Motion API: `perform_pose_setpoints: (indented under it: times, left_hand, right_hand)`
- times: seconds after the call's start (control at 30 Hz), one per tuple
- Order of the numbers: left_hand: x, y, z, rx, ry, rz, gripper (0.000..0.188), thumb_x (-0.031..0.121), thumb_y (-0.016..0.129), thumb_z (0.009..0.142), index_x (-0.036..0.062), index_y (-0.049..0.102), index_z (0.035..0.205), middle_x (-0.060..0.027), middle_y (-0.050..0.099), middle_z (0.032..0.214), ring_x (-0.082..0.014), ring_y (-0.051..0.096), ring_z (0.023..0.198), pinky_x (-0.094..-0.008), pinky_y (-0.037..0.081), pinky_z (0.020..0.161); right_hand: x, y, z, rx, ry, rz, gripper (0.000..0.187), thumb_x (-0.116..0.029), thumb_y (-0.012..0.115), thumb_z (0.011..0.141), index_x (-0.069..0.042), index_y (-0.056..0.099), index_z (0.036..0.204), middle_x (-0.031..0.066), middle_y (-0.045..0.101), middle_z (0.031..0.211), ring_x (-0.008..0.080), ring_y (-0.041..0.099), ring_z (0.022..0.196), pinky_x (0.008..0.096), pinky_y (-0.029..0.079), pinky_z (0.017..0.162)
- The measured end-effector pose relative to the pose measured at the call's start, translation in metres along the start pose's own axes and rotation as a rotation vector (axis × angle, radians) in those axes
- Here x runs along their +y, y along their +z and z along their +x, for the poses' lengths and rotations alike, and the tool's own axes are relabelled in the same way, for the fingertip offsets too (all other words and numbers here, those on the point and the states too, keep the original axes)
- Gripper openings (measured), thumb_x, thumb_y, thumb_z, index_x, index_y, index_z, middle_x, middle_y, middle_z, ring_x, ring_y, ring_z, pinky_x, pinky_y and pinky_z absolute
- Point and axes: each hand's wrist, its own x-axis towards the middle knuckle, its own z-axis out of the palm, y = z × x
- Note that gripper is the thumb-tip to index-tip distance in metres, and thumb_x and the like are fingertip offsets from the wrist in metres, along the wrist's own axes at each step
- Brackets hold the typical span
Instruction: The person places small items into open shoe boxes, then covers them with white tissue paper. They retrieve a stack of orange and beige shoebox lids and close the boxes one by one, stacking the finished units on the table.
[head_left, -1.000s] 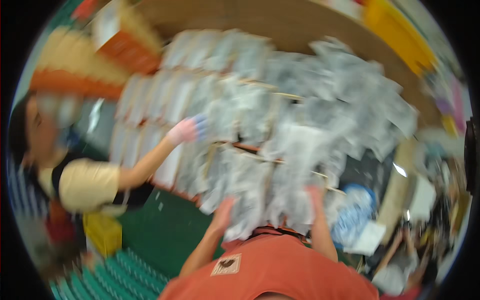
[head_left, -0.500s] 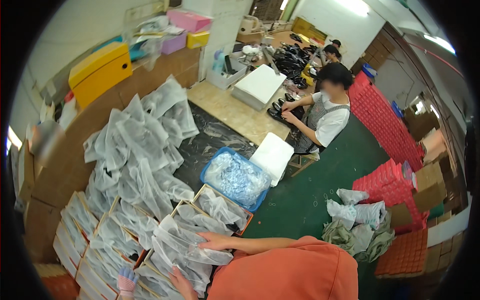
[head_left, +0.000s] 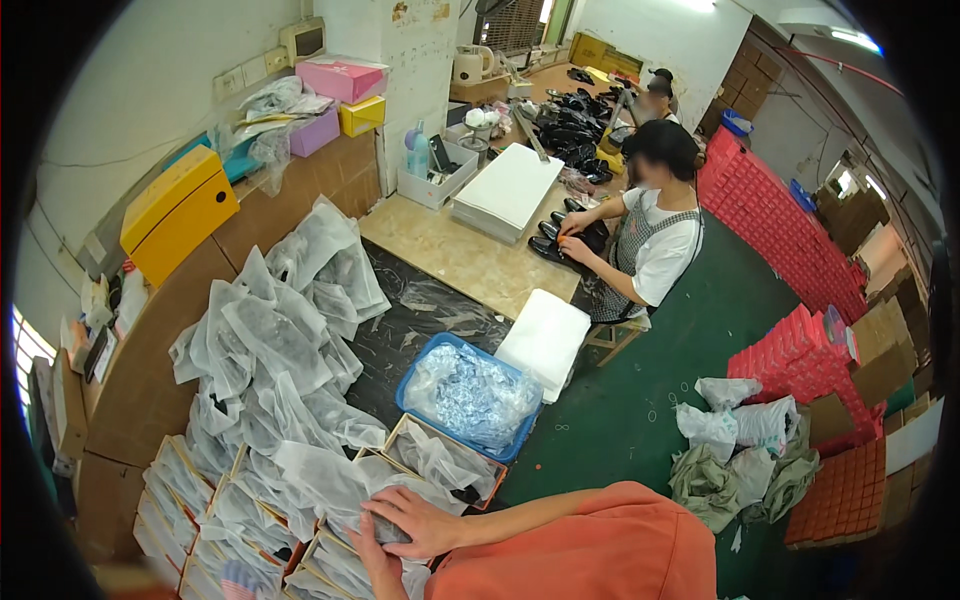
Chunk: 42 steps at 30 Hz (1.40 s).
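Observation:
My right hand (head_left: 420, 522) lies closed over a dark grey rounded bundle (head_left: 390, 528), its fingers curled across the top. Against the near side of the same bundle presses my left hand (head_left: 376, 560), thumb up. Thin translucent white wrapping (head_left: 320, 480) spreads beside both hands; what exactly the dark bundle is, I cannot tell. Under and around it stand open shoe boxes (head_left: 497, 490) filled with similar white-wrapped contents. Another person's hand in a striped glove (head_left: 238, 580) shows at the lower edge, left of mine.
A blue basket (head_left: 405, 400) of crumpled bluish film stands beyond the boxes, beside white sheets (head_left: 545, 340). A heap of white-wrapped items (head_left: 270, 320) rises at left. A co-worker (head_left: 655, 230) handles black shoes (head_left: 560, 240) at the table. Sacks (head_left: 745, 460) and red box stacks (head_left: 770, 220) stand right.
My right hand has come left and down to meet my left hand, and the dark bundle now shows between them. The gloved hand has sunk lower. The view has shifted slightly.

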Motion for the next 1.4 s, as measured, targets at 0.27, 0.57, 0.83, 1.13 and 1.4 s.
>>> perform_pose_setpoints:
  times: [0.27, 0.57, 0.83, 1.13, 1.4]
  left_hand:
    - [0.034, 0.018, -0.004, -0.197, -0.139, -0.313, 0.046, 0.04, 0.062, 0.089, 0.0036, 0.062, 0.119, -0.0111, 0.064, 0.119, -0.027, 0.063, 0.107, -0.0419, 0.051, 0.093]
    - [0.039, -0.023, 0.02, 0.072, -0.124, -0.215, 0.077, 0.015, 0.076, 0.083, 0.002, 0.032, 0.145, -0.0109, 0.063, 0.12, -0.0208, 0.062, 0.108, -0.0386, 0.05, 0.095]
    - [0.063, -0.046, 0.037, 0.111, -0.143, -0.242, 0.095, 0.019, 0.077, 0.082, -0.0011, 0.019, 0.155, -0.0151, 0.054, 0.137, -0.0245, 0.055, 0.123, -0.0391, 0.043, 0.105]
    - [0.182, -0.153, 0.102, 0.367, 0.212, -0.218, 0.087, 0.019, 0.08, 0.077, -0.0041, 0.035, 0.148, -0.0151, 0.056, 0.136, -0.0258, 0.056, 0.123, -0.0384, 0.045, 0.105]
    - [0.379, -0.494, 0.267, 1.063, 0.368, 1.309, 0.088, 0.049, 0.074, 0.079, -0.008, 0.046, 0.14, -0.0298, 0.054, 0.139, -0.0394, 0.051, 0.132, -0.0437, 0.043, 0.109]
  right_hand:
    - [0.018, -0.002, 0.023, -0.061, -0.227, 0.197, 0.055, -0.023, 0.075, 0.081, -0.005, 0.056, 0.13, 0.0179, 0.049, 0.138, 0.038, 0.045, 0.128, 0.0489, 0.039, 0.107]
    - [0.02, -0.001, 0.07, -0.129, -0.189, 0.182, 0.038, -0.008, 0.075, 0.076, -0.005, 0.068, 0.114, 0.0134, 0.063, 0.123, 0.0335, 0.057, 0.114, 0.0447, 0.044, 0.1]
    - [0.103, 0.013, 0.143, 0.041, 0.182, 0.304, 0.029, -0.009, 0.064, 0.092, 0.001, 0.063, 0.12, 0.0119, 0.065, 0.119, 0.0221, 0.063, 0.108, 0.0348, 0.047, 0.096]
    - [0.283, 0.019, 0.295, 0.279, 0.33, 0.048, 0.05, -0.012, 0.066, 0.095, 0.001, 0.049, 0.14, 0.0166, 0.055, 0.137, 0.0258, 0.055, 0.121, 0.0369, 0.045, 0.102]
    - [0.299, 0.022, 0.314, 0.347, 0.354, -0.054, 0.049, -0.006, 0.063, 0.096, 0.0, 0.047, 0.142, 0.0146, 0.052, 0.142, 0.0262, 0.051, 0.129, 0.0377, 0.046, 0.104]
